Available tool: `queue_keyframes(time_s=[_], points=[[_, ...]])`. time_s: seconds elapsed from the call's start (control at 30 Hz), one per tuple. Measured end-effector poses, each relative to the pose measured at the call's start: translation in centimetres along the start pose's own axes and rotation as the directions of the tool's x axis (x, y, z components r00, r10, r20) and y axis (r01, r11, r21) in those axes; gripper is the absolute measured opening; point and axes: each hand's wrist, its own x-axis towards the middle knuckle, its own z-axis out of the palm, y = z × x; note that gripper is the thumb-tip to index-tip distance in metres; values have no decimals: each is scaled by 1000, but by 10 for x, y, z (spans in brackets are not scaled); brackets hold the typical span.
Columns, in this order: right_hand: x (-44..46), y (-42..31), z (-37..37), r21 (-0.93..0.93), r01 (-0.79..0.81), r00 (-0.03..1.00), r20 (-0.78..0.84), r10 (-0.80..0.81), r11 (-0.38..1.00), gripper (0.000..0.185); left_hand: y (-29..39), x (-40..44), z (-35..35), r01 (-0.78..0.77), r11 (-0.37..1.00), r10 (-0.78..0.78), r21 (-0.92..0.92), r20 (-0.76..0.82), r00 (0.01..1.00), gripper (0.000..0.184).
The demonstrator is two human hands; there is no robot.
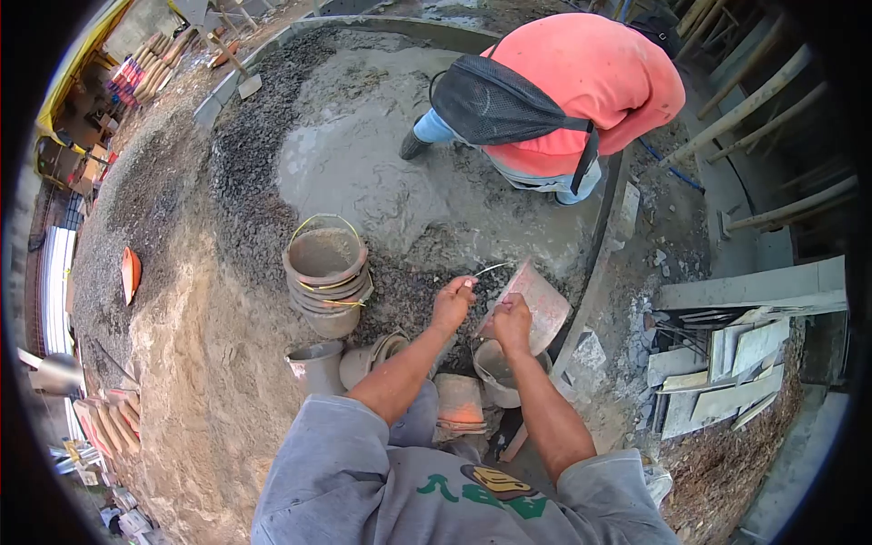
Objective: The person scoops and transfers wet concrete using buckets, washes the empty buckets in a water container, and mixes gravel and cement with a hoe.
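Observation:
A tilted, cement-smeared bucket is in front of me. My right hand is closed on its near rim. My left hand pinches the bucket's thin pale wire handle, to the left of the bucket. Just below stands another grey bucket, partly hidden by my right forearm. To the left rises a stack of nested buckets with yellow wire handles. More buckets lie around my legs, among them an orange-stained one.
Wet grey concrete spreads ahead, edged by dark gravel. A co-worker in a red top bends over it. Boards lie at right, near leaning poles. A shovel and an orange-red object are at left.

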Motion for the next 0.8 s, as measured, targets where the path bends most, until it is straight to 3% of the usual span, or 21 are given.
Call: queue_keyframes(time_s=[0.1,0.13,0.2,0.3,0.37,0.4,0.43,0.53,0.57,0.6,0.63,0.67,0.73,0.8], points=[[-63,9,-114,399,-230,957,-75,281,888,12,3,-94,82,-109,979,59,173,270,961,30],[-90,17,-153,416,-218,947,-130,295,883,13,21,-134,110,-139,965,43,223,384,922,31],[-155,35,-232,457,-184,899,-280,337,870,15,46,-212,164,-159,962,-12,221,617,787,34],[-288,32,-331,405,-142,762,-537,361,903,23,72,-335,214,-32,986,-132,167,869,476,37],[-389,14,-385,471,-72,589,-692,419,879,32,97,-401,230,12,984,-175,178,947,269,38],[-441,12,-408,397,-6,503,-792,346,918,41,105,-429,236,22,983,-183,182,966,181,38],[-491,8,-431,364,-76,422,-832,361,928,51,102,-452,247,36,981,-193,191,975,110,38],[-603,24,-458,452,-161,255,-840,479,877,59,55,-511,302,-114,960,-273,257,948,-163,36],[-631,43,-460,453,-168,219,-849,481,875,57,37,-535,322,-261,939,-285,225,932,-223,32],[-652,59,-460,498,-183,154,-837,525,848,56,11,-556,340,-329,909,-346,257,904,-249,31],[-674,105,-451,427,-269,85,-882,463,863,52,-24,-574,353,-392,876,-401,281,875,-270,30],[-683,127,-452,420,-534,35,-856,516,734,46,-63,-588,366,-451,841,-451,298,847,-282,29],[-695,218,-435,363,-746,-53,-868,493,559,33,-148,-614,387,-603,704,-568,374,807,-163,26],[-688,290,-420,379,-832,-118,-834,539,404,25,-263,-617,404,-821,448,-594,353,804,22,25]])
